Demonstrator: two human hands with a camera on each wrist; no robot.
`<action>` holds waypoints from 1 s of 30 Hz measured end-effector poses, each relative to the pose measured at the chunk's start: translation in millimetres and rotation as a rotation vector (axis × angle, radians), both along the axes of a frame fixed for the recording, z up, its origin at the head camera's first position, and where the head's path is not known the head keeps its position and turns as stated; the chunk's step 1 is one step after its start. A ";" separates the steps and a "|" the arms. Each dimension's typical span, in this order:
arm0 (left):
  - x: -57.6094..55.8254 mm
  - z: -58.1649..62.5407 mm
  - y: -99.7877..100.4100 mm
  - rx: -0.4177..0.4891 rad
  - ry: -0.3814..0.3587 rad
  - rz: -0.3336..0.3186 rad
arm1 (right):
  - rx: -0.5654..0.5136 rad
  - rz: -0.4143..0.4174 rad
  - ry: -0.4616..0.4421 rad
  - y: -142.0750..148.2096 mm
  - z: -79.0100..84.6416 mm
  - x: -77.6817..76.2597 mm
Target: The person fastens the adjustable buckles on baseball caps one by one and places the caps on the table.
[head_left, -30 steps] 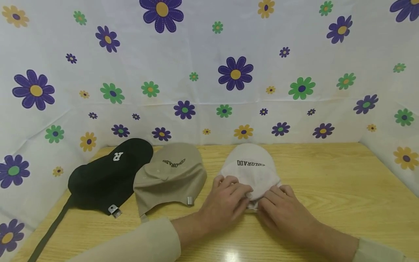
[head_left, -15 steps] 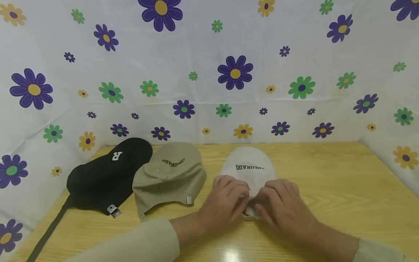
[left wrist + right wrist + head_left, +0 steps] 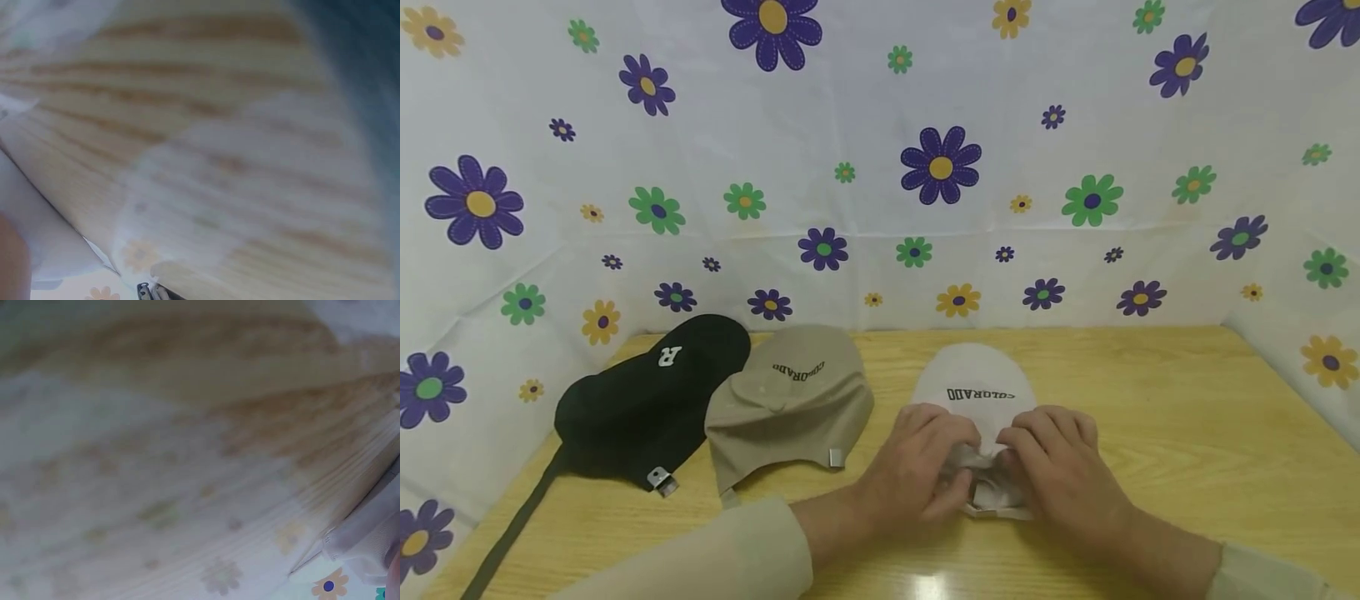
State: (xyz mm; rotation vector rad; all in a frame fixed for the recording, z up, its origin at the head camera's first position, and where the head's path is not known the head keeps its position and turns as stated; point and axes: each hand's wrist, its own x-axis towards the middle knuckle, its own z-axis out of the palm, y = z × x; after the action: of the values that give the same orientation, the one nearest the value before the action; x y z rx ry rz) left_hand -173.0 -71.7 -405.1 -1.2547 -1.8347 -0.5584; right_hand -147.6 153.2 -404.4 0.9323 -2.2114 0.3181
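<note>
A white cap (image 3: 977,368) with dark COLORADO lettering lies on the table, its visor end pointing away. The person's left hand (image 3: 917,462) grips its left side, thumb low by the near opening. On the other side the right hand (image 3: 1060,467) holds the fabric with curled fingers, its thumb hidden. Between the hands the cloth is bunched, and the cap's near back edge shows below. In the left wrist view the pale cap fabric (image 3: 44,231) shows at lower left beside a bit of finger (image 3: 12,269). The right wrist view has the cap (image 3: 369,544) at its right edge.
Left of the hands lies a beige COLORADO cap (image 3: 797,408) with a metal buckle. Overlapping it is a black cap (image 3: 640,408) with a white R and a long strap (image 3: 512,525). The wooden table (image 3: 1187,417) ends at a flower-print cloth (image 3: 850,108).
The white cap has shifted slightly toward the person. The hands have spread the near part, so more of the bunched fabric and the back edge shows. The other caps stay put.
</note>
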 end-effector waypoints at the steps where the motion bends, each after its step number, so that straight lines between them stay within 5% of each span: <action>1: 0.1 0.5 -0.3 -0.003 -0.016 0.009 | -0.004 -0.005 -0.011 0.5 0.5 -0.3; 12: 0.1 1.6 0.1 0.008 -0.069 0.111 | -0.057 -0.008 -0.005 1.8 4.2 -3.7; 23: 1.4 3.5 0.3 -0.012 -0.078 0.085 | -0.030 0.023 0.014 -1.0 4.1 -2.2; 30: 2.5 1.1 -2.8 -0.094 -0.096 0.133 | -0.014 0.044 -0.013 2.8 3.8 -2.8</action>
State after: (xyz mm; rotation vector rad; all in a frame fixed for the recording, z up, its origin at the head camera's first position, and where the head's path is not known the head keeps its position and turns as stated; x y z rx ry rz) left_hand -170.5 -74.5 -404.0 -1.1739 -2.0284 -0.4715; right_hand -150.4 156.0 -400.7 0.9750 -2.1999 0.3603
